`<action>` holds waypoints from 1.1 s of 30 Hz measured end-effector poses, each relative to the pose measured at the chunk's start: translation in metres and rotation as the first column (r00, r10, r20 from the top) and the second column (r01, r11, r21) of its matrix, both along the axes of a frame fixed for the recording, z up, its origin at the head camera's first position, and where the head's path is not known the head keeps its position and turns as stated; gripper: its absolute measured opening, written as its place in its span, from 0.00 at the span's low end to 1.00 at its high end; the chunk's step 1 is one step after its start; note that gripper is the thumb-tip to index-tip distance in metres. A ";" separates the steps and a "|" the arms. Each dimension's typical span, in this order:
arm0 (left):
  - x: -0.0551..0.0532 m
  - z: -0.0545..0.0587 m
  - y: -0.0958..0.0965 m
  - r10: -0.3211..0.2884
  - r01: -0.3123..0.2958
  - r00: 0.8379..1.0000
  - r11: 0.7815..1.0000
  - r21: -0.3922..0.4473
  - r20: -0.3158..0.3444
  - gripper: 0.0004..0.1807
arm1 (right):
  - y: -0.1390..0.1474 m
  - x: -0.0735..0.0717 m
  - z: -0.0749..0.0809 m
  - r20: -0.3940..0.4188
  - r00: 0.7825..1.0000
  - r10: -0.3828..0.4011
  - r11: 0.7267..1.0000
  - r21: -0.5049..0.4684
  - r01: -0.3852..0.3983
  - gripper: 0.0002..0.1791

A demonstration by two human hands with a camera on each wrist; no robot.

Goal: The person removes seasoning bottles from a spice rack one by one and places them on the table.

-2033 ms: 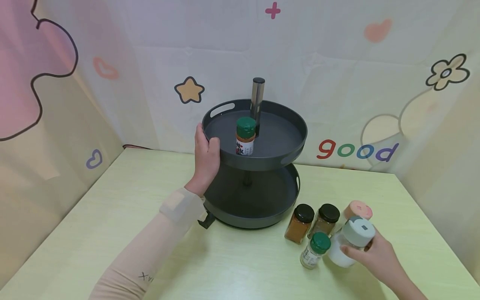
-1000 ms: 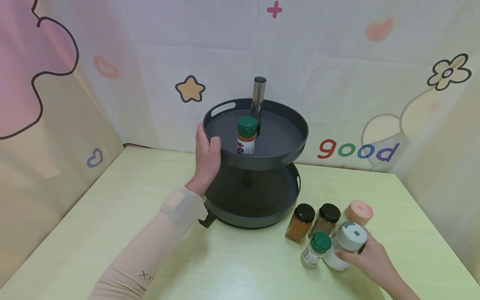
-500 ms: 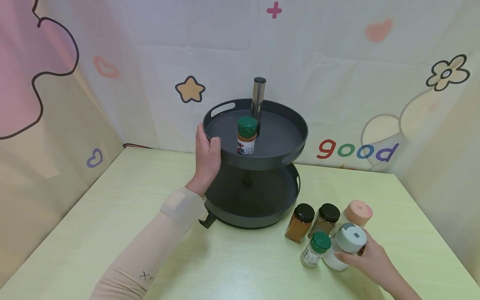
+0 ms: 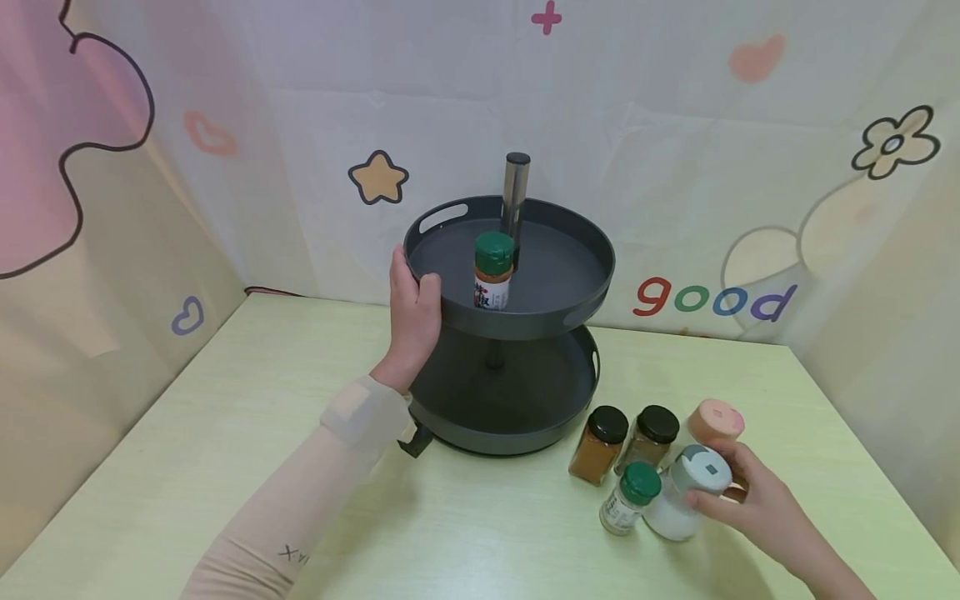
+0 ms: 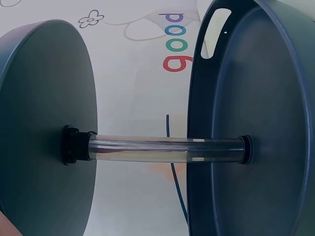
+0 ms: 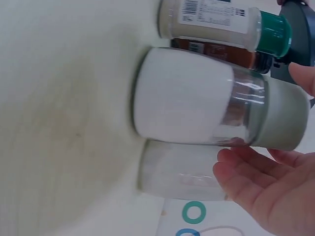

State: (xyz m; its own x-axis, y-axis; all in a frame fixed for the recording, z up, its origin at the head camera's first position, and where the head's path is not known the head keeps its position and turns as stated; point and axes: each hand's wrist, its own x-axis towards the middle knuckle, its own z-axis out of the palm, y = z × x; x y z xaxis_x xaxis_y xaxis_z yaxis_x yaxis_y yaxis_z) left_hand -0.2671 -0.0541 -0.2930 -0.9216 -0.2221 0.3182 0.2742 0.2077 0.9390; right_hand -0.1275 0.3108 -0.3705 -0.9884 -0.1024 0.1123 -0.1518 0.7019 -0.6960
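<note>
In the head view my left hand [image 4: 414, 321] rests against the outer left wall of the upper tier of a dark two-tier rotating tray [image 4: 517, 327], fingers straight along it. A green-capped spice bottle [image 4: 492, 271] stands on that tier. At the right, a glass seasoning jar [image 4: 686, 496] of white contents with a pale grey-white lid stands on the table. Beside it is my right hand [image 4: 761, 504], its thumb near the lid and its fingers loosely extended behind. The right wrist view shows those fingers [image 6: 251, 177] between this jar and the pink-lidded jar [image 4: 716, 421].
Close to the jar stand another green-capped spice bottle [image 4: 628, 500] and two black-capped spice jars [image 4: 596, 450], one brown-orange inside. The lower tier [image 4: 504, 443] sits just left of them. A printed curtain [image 4: 315, 183] hangs behind the table.
My right hand first moves the white jar slightly left and toward me, to the table. Since half a second ago its fingers have loosened and shifted right. The left hand stays put.
</note>
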 end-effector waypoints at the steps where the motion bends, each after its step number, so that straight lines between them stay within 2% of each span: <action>1: 0.000 0.000 0.000 -0.003 0.003 1.000 1.000 0.001 -0.001 0.35 | 0.000 0.000 0.003 -0.011 1.000 0.006 1.000 0.001 -0.006 0.32; 6: 0.003 0.001 0.000 -0.013 0.013 1.000 1.000 0.010 0.000 0.35 | 0.000 0.001 0.012 -0.077 0.997 0.018 1.000 0.013 -0.017 0.30; 13: 0.004 0.002 0.001 -0.012 0.012 1.000 1.000 0.015 -0.004 0.35 | 0.000 -0.002 0.028 -0.104 0.993 -0.052 0.996 0.061 0.058 0.29; 17: 0.004 0.001 0.002 -0.007 0.007 1.000 1.000 0.016 -0.001 0.35 | 0.001 -0.002 0.034 -0.154 0.986 -0.066 0.997 0.027 0.071 0.27; 23: 0.006 0.000 0.003 -0.014 0.014 1.000 1.000 0.021 -0.022 0.35 | -0.003 -0.005 0.046 -0.236 0.971 -0.047 0.999 -0.028 0.042 0.24; 29: 0.008 0.000 0.003 -0.025 0.026 0.999 0.999 0.022 -0.033 0.36 | -0.013 -0.011 0.060 -0.281 0.960 -0.012 1.000 -0.008 0.011 0.22; 33: 0.010 -0.001 0.004 -0.026 0.026 1.000 1.000 0.014 -0.016 0.36 | -0.021 -0.015 0.069 -0.286 0.958 0.018 1.000 0.002 -0.018 0.22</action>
State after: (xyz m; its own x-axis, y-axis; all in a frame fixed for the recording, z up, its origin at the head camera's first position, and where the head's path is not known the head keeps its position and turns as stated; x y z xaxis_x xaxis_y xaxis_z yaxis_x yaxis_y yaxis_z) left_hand -0.2572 -0.0502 -0.2935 -0.9220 -0.2026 0.3299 0.2944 0.1864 0.9373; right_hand -0.1422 0.2897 -0.3015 -0.9128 -0.1197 0.3904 -0.3573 0.6970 -0.6217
